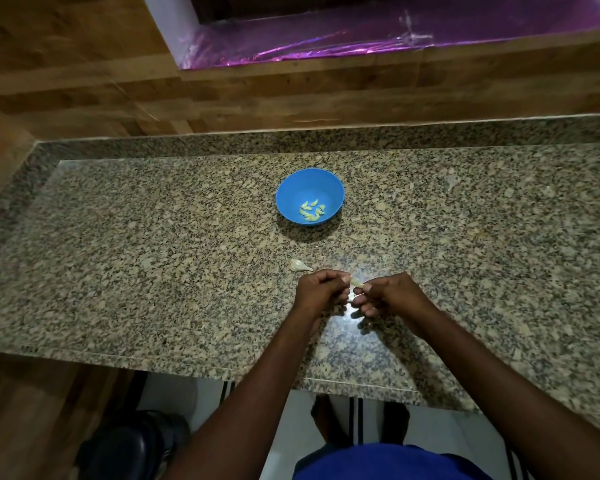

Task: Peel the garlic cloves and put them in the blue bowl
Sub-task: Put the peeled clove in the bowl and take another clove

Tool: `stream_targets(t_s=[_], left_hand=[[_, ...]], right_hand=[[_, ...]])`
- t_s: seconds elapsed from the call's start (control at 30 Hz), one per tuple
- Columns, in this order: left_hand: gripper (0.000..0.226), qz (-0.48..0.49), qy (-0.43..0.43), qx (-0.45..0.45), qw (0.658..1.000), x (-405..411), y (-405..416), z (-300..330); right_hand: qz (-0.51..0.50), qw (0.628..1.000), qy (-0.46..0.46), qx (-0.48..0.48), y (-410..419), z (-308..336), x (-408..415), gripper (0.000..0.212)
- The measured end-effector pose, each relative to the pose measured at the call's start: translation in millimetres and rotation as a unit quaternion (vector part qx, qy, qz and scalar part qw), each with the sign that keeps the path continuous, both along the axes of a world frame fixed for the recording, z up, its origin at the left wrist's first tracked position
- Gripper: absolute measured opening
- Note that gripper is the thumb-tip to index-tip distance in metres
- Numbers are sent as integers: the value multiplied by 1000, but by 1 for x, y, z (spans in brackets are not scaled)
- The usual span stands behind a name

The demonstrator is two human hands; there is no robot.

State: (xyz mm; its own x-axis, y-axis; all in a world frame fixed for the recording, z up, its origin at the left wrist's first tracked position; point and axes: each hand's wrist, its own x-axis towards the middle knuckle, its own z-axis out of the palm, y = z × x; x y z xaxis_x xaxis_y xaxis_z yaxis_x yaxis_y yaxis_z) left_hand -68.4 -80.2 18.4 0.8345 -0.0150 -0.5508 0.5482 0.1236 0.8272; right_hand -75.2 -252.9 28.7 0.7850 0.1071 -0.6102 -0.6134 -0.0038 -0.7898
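Hands: my left hand (317,292) and right hand (390,294) pinch one clove (356,282) between curled fingertips, near side of bowl (309,181).
Bowl: blue, holds peeled cloves (311,213).
Counter: unpeeled clove (298,265) between bowl and hands.
Writing: none readable.

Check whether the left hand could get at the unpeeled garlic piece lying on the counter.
Probably yes: the garlic piece lies just beyond the left hand with nothing between, but that hand is pinching a clove.
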Motion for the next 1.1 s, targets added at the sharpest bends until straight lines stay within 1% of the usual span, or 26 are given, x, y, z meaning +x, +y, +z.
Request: stream_targets(t_s=[0.1,0.2,0.27,0.33,0.4,0.47,0.5,0.53,0.57,0.63,0.67,0.7,0.83,0.97,1.0,1.1], left_hand=[[11,-15,-10,42,999,-1,2,-4],[18,-47,-46,139,988,-1,6,-9],[17,-91,-90,215,968,-1,8,-12],[14,-128,-137,280,941,-2,8,-14],[11,-140,-167,322,921,-2,8,-16],[6,-134,-168,337,917,-4,8,-15],[6,-124,-162,333,921,-5,8,-15],[8,-111,-151,311,932,-5,7,-14],[9,-95,-128,271,949,-6,6,-12],[7,-76,-72,155,982,-7,2,-6],[6,-77,-51,109,990,-8,0,-5],[7,-82,-41,88,992,-8,-1,-4],[14,-78,-42,63,994,-7,-3,-3],[12,-87,-47,44,994,-7,-3,1],[12,-88,-52,41,994,-6,-4,1],[9,-95,-75,47,992,-5,-4,2]], right_hand=[[1,1000,-10,-16,-2,-4,-3,15],[-2,998,-36,-44,-1,-6,-6,17],[0,996,-55,-73,0,-7,-8,18],[-4,993,-70,-97,1,-8,-9,17],[-7,990,-85,-116,2,-12,-9,16],[-16,988,-95,-123,1,-16,-9,11],[-22,987,-97,-124,1,-18,-10,9],[-29,987,-96,-123,1,-20,-10,10],[-38,988,-93,-117,1,-19,-10,10],[-50,990,-89,-102,1,-19,-11,9],[-53,990,-88,-95,1,-19,-10,9],[-55,991,-85,-87,2,-17,-10,10],[-65,997,-39,-18,-1,-10,-9,14],[-54,997,26,58,-7,-6,-2,5],[-56,994,48,79,-7,-6,0,3],[-74,973,147,162,-10,-7,7,11]])
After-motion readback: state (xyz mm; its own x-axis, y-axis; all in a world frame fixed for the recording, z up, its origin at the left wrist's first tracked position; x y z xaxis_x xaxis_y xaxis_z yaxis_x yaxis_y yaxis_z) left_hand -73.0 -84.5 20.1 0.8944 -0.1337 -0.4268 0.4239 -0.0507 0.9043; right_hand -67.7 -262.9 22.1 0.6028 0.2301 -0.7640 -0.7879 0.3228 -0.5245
